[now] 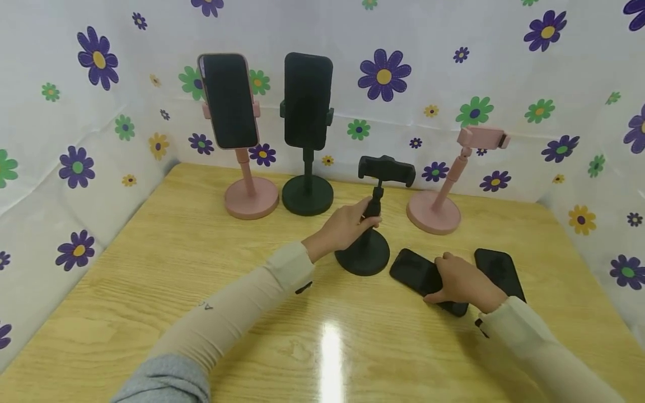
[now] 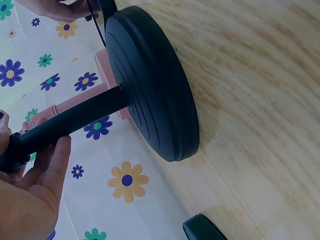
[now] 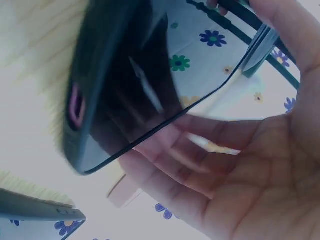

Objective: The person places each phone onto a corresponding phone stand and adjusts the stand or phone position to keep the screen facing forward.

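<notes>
My left hand (image 1: 339, 228) grips the stem of a black phone stand (image 1: 364, 258), whose round base is near the table's middle and whose clamp head (image 1: 385, 169) is without a phone. In the left wrist view the thumb and fingers wrap the stem (image 2: 75, 117). To the right, my right hand (image 1: 461, 281) holds a black smartphone (image 1: 412, 271) across its width, thumb on the near edge and fingers on the far one. Its glossy screen (image 3: 145, 85) faces the palm in the right wrist view. Another dark smartphone (image 1: 499, 270) lies just beyond that hand, partly hidden by it.
At the back left, a pink stand (image 1: 251, 198) and a dark green stand (image 1: 308, 196) each carry an upright phone. A second pink stand (image 1: 434, 211) with a bare clamp is at the back right. Flower-patterned cloth (image 1: 322, 28) borders the wooden table (image 1: 242, 252).
</notes>
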`<state>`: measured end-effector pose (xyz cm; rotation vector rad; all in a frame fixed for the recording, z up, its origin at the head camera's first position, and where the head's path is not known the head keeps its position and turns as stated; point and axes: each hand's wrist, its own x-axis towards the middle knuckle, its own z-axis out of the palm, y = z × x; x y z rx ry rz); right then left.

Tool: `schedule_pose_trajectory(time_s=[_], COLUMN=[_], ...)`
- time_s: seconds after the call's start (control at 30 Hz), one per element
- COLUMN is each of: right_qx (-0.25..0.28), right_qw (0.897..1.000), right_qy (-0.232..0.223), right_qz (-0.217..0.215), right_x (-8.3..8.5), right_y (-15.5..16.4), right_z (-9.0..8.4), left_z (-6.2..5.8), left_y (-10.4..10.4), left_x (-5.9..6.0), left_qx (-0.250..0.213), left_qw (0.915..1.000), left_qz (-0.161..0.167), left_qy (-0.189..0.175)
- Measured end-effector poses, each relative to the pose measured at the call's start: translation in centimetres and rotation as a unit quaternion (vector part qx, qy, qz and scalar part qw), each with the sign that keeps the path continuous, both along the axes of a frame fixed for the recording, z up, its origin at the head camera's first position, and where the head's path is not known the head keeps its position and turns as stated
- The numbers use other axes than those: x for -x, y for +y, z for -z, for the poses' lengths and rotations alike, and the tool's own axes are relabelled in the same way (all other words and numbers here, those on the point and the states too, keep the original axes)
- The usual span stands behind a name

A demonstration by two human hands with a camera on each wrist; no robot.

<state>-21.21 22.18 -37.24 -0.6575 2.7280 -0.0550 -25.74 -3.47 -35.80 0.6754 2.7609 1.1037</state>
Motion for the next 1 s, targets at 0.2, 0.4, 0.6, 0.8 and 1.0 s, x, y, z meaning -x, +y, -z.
schedule_pose_trajectory(time_s=[0.2, 0.4, 0.6, 0.8, 1.0], right_qx=[0.004, 0.006, -0.003, 0.0, 0.009], right_qw=[0.994, 0.992, 0.985, 0.978, 0.975], right_qy=[0.018, -0.003, 0.014, 0.043, 0.07], right_qz=[-0.104, -0.128, -0.171, -0.204, -0.209], right_x=[0.5, 1.1, 2.0, 2.6, 2.8], right_y=[-0.1, 0.1, 0.7, 1.6, 2.4], right_z=[0.3, 0.2, -0.1, -0.1, 0.5], left_z=[0.2, 0.1, 0.0, 0.0, 0.0], left_y=[0.0, 0.0, -0.1, 0.0, 0.2], left_x=[0.0, 0.0, 0.0, 0.1, 0.3], left_qx=[0.005, 0.006, 0.002, 0.003, 0.004], left_qw=[1.0, 1.0, 1.0, 1.0, 1.0], left_qz=[-0.003, 0.004, -0.003, -0.002, -0.004], left_qy=[-0.001, 0.004, -0.001, -0.006, -0.007])
